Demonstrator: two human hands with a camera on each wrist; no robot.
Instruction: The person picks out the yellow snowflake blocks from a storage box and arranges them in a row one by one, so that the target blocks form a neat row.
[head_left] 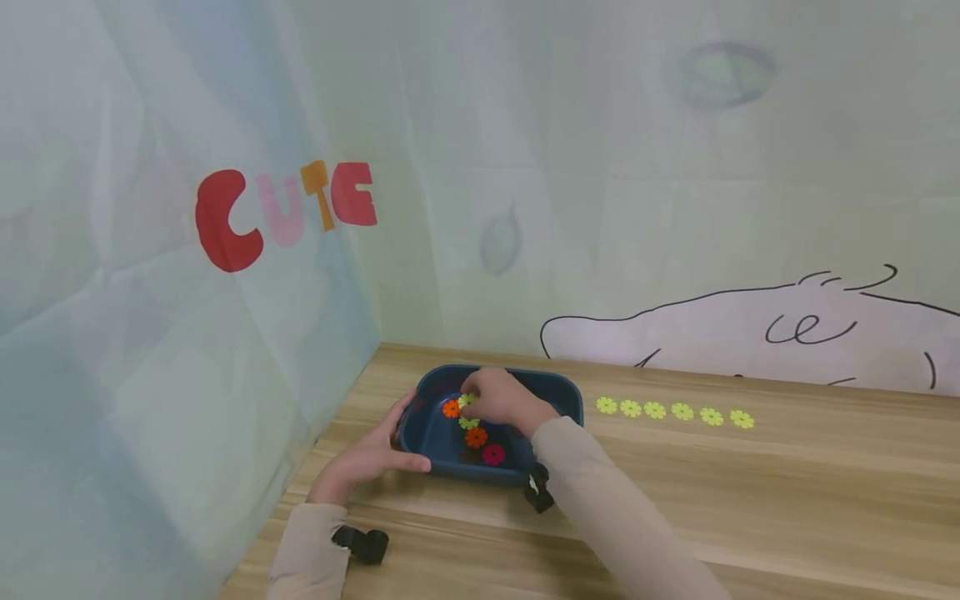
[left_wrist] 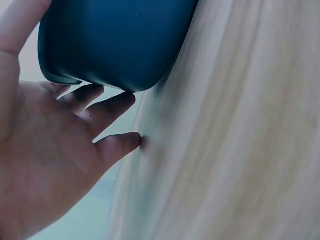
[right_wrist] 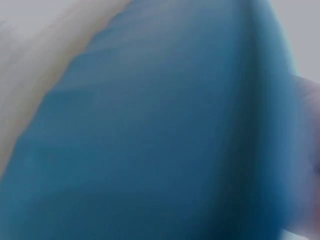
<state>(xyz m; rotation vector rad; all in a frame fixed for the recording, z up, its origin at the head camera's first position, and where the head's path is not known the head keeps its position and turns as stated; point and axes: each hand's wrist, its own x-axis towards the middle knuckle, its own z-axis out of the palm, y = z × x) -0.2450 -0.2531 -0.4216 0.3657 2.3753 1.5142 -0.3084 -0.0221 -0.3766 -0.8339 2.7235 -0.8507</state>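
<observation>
A dark blue plastic basin (head_left: 427,471) stands on the wooden table, with orange flower-shaped pieces (head_left: 476,437), a magenta flower-shaped piece (head_left: 493,455) and a yellow flower-shaped piece (head_left: 469,423) inside. My left hand (head_left: 367,458) spans the basin's left end, its thumb along the near rim. In the left wrist view its fingers (left_wrist: 112,110) are extended, touching the outer wall. Reaching into the basin, my right hand (head_left: 504,398) pinches another yellow flower-shaped piece (head_left: 467,400) between thumb and forefinger. The right wrist view is blurred, mostly filled by the basin's wall (right_wrist: 140,130).
Several yellow flower-shaped pieces (head_left: 656,410) lie in a row on the table, right of the basin. Fabric walls with a CUTE print (head_left: 229,221) and a cartoon outline (head_left: 750,333) border the table at left and back. Each wrist wears a black mount (head_left: 367,546).
</observation>
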